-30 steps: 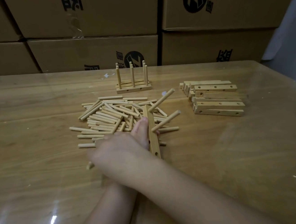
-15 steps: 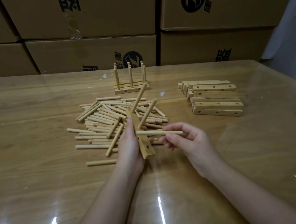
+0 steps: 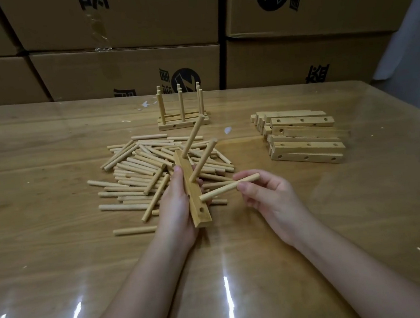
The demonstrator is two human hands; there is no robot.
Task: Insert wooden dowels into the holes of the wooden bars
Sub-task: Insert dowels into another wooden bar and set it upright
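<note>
Dowel number three is at the bar now, its near tip touching the bar's face right by the lowest hole, with the right hand pinching it between thumb and fingertips at the far end. The left hand is wrapped around the bar's long edge, holding it tilted above the table, fingers clamped on the wood. Two dowels already stand out of the upper holes, leaning away. These pegs look light, stiff and smooth, so a grip nearer the middle would likely steer the tip better and keep it from rolling in the fingers. Behind lies the loose dowel pile, a finished rack further back, and a stack of blank bars off to the right. The bar seems rigid enough to brace against a firm push.
</note>
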